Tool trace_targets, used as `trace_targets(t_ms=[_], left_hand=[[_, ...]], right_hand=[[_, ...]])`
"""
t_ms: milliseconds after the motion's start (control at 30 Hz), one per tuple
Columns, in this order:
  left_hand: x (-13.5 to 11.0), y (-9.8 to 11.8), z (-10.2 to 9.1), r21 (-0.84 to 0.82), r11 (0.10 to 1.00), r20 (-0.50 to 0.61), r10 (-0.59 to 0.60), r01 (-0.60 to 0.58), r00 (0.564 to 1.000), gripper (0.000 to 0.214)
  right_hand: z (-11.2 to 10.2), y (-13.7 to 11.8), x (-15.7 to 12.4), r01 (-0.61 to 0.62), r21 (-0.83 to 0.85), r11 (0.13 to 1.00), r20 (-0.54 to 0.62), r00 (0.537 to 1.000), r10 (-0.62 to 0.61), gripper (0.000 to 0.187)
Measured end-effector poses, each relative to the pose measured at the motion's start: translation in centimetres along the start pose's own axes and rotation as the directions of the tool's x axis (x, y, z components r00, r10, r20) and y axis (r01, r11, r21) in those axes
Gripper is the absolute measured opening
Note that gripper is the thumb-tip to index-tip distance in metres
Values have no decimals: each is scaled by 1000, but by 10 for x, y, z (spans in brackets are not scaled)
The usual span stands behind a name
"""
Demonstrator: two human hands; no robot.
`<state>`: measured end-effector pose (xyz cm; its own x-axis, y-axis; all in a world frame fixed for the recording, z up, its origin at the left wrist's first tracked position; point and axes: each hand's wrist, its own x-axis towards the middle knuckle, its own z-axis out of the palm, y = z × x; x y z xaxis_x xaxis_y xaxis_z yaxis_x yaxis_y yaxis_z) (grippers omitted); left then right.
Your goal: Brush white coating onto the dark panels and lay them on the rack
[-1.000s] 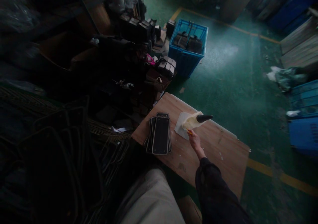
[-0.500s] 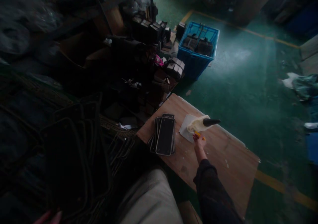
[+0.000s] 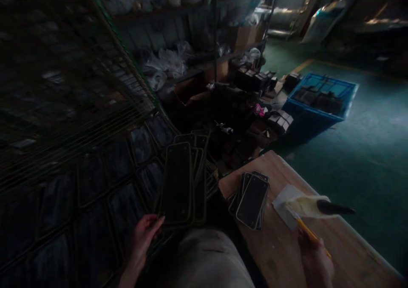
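Observation:
My left hand [image 3: 145, 232] is closed at the lower left corner of a dark rectangular panel [image 3: 176, 186] with a pale edge, thumb on top. That panel tops a loose stack of similar panels. My right hand [image 3: 315, 256] grips a thin yellow-handled brush [image 3: 307, 230] over the wooden board [image 3: 287, 254]. The brush's far end reaches the opening of a cream-coloured container [image 3: 306, 206] lying on its side, with a black tapered end [image 3: 334, 208]. A pale sheet [image 3: 282, 203] lies under the container's mouth. Left of it rests a small pile of dark panels [image 3: 253, 201].
Rows of dark panels [image 3: 95, 232] lie to the left beside a wire rack [image 3: 127, 62]. Shelves with plastic bags [image 3: 172, 62] stand behind. A blue crate [image 3: 312, 122] holding dark items stands on the green floor beyond the board. My leg [image 3: 210, 258] is at the bottom middle.
My view has swung left, so everything sits further right. The left hand has come up to the stacked panel's corner. My right hand still holds the brush by the container.

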<state>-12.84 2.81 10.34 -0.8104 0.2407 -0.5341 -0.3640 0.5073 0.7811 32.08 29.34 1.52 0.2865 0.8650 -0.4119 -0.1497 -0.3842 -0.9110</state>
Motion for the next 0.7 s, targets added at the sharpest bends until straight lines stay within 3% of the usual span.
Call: trace_targets(t_ms=[133, 200, 233, 333, 467, 567, 700], left_hand=[[7, -5, -13, -114, 993, 154, 45, -28, 987, 50], [10, -7, -19, -170, 985, 242, 66, -25, 968, 45], [12, -8, -22, -195, 981, 290, 75, -18, 954, 43], [18, -12, -31, -236, 972, 432, 108, -4, 895, 39], [26, -13, -43, -227, 974, 531, 128, -5, 838, 35], [30, -15, -51, -242, 970, 532, 144, -13, 834, 35], [33, -24, -54, -259, 966, 507, 157, -25, 848, 37]], right_hand=[[86, -44, -70, 39, 38, 999, 161, 986, -44, 36], [137, -69, -112, 99, 9, 995, 336, 937, -96, 43], [161, -80, -133, 180, 2, 984, 416, 894, -165, 44], [226, -100, -192, 398, -40, 916, 648, 709, -280, 42], [285, -98, -237, 637, -39, 770, 823, 458, -337, 45], [313, -93, -249, 799, -63, 598, 884, 323, -339, 41], [342, -94, -249, 964, -68, 257, 943, 146, -300, 34]])
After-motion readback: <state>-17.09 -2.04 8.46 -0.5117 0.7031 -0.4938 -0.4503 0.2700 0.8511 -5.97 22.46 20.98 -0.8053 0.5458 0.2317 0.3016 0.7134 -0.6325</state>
